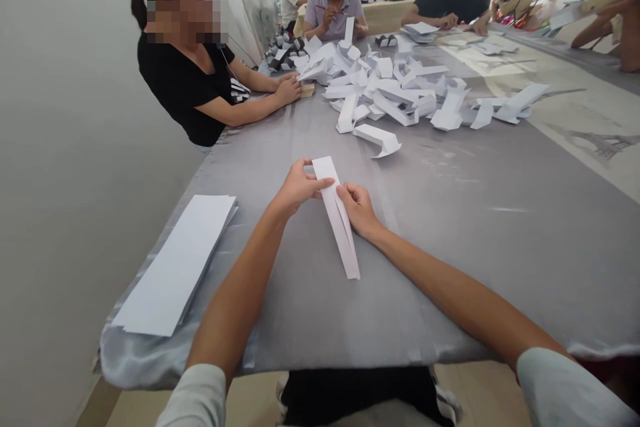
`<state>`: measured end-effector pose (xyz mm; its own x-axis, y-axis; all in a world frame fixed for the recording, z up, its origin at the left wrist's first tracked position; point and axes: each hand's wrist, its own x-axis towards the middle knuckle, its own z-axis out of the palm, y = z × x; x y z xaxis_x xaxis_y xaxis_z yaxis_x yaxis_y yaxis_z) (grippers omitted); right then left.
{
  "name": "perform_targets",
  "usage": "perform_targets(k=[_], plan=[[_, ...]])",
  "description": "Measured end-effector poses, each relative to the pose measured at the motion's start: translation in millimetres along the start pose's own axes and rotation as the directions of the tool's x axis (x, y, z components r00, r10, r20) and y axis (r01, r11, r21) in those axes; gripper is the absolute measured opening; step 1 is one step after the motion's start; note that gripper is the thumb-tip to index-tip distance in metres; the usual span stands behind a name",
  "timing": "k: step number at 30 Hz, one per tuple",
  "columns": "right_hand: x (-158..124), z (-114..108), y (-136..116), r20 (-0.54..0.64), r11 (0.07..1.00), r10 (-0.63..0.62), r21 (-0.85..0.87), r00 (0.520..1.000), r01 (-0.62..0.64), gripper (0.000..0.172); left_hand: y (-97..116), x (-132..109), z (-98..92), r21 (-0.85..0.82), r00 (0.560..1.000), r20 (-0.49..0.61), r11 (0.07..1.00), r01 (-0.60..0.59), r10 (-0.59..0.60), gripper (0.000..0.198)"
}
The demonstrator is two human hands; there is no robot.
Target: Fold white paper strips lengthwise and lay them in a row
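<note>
Two hands in frame, both forearms reaching forward from white sleeves (193,397), elbows wide apart. Left hand (299,188) was closed on the upper part of one white paper strip (341,233), fingers laid across it. Right hand (356,209) was also gripping the strip, fingers curled at its right edge, just below the left hand. The strip was folded lengthwise in layers, held at a slant, its lower end touching or nearly touching the grey-covered table (440,280). One stack of flat white paper sheets (175,265) lay left of the hands, well apart from them, near the table edge. One loose folded white piece (377,140) sat just beyond the hands. Past it was one big heap of folded white paper pieces (385,87), too many to count. Three co-workers sat farther along the table: one in a black top (183,87) on the left, hands (287,88) at the heap's edge; one in a lilac shirt (333,17) holding a thin red stick; one in black (450,0) on the right.
</note>
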<state>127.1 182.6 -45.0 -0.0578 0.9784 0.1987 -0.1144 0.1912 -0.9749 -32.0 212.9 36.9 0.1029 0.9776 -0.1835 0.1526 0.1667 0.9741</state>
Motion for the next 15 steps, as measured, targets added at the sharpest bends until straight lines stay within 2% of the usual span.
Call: perform_targets(k=[6, 11, 15], plan=[[-0.5, 0.4, 2.7, -0.012, 1.000, 0.008, -0.011, 1.000, -0.008, 0.050, 2.5, -1.9, -6.7, 0.025, 0.984, 0.166, 0.998, 0.062, -0.065, 0.076], [0.3, 0.7, 2.3, -0.017, 1.000, 0.009, -0.001, 1.000, -0.009, 0.048, 1.9, -2.0, -3.9, 0.015, 0.992, 0.118, 0.999, 0.040, -0.041, 0.074], [0.9, 0.2, 1.0, -0.018, 1.000, 0.006, 0.017, 1.000, -0.006, 0.047, 1.9, -1.9, 0.4, 0.001, 0.999, 0.031, 1.000, 0.022, -0.022, 0.071]])
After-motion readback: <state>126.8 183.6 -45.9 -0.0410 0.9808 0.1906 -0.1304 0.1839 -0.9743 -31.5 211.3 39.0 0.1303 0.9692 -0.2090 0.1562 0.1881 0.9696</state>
